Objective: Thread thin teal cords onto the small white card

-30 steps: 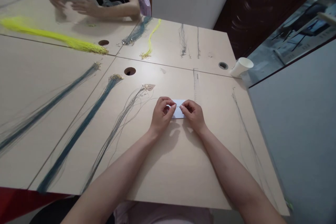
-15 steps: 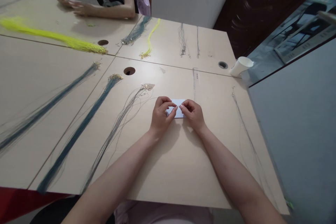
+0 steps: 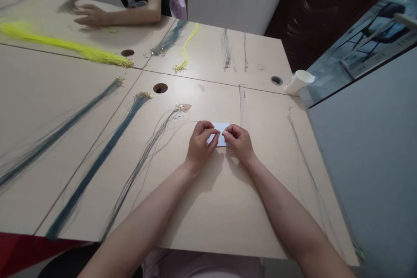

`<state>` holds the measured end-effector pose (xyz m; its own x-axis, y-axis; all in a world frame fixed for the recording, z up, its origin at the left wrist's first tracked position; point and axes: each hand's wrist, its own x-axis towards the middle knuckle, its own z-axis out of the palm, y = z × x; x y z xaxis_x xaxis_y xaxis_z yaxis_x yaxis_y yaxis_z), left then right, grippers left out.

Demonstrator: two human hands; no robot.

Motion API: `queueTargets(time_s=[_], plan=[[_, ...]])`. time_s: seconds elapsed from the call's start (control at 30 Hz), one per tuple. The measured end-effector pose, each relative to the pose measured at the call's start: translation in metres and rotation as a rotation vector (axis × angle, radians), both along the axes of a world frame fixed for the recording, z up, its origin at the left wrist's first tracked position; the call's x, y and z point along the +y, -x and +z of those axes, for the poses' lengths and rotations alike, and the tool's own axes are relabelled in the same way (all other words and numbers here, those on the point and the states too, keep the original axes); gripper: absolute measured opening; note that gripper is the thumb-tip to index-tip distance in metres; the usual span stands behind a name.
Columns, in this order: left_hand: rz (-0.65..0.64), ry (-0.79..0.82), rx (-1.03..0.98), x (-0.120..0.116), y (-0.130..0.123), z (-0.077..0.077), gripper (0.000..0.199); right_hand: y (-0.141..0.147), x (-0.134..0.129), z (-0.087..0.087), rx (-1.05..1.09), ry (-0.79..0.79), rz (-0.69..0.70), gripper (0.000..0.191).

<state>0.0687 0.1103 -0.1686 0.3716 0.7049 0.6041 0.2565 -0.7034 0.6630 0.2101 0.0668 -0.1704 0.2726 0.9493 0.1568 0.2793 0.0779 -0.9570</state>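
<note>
My left hand (image 3: 201,142) and my right hand (image 3: 239,140) meet over a small pale blue-white card or pad (image 3: 223,142) on the table. Thumb and forefinger of each hand are pinched together, a short gap apart. Whatever lies between the fingertips is too small to make out. Left of my hands lies a bundle of thin grey lines (image 3: 146,156), with small gold-coloured, hook-like ends (image 3: 182,107) at its top. One loose strand from there runs toward my left hand.
Blue-green line bundles (image 3: 100,156) lie at the left, a yellow bundle (image 3: 71,47) farther back. A clear ruler (image 3: 241,104) lies beyond my right hand. A white cup (image 3: 299,81) stands near the right edge. Thin lines (image 3: 306,165) lie right. Across sits a person (image 3: 130,0).
My hands stay over the card with only slight finger shifts. Across the table, the other person's hands have moved apart, one lifting to the left.
</note>
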Motion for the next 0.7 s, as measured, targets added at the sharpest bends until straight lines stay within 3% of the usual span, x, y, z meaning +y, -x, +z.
queueTargets(time_s=[0.7], plan=[[0.033,-0.028,0.070,-0.0005,0.0001,-0.0016,0.009,0.0023,0.0006,0.0024,0.018,0.010,-0.006,0.015]])
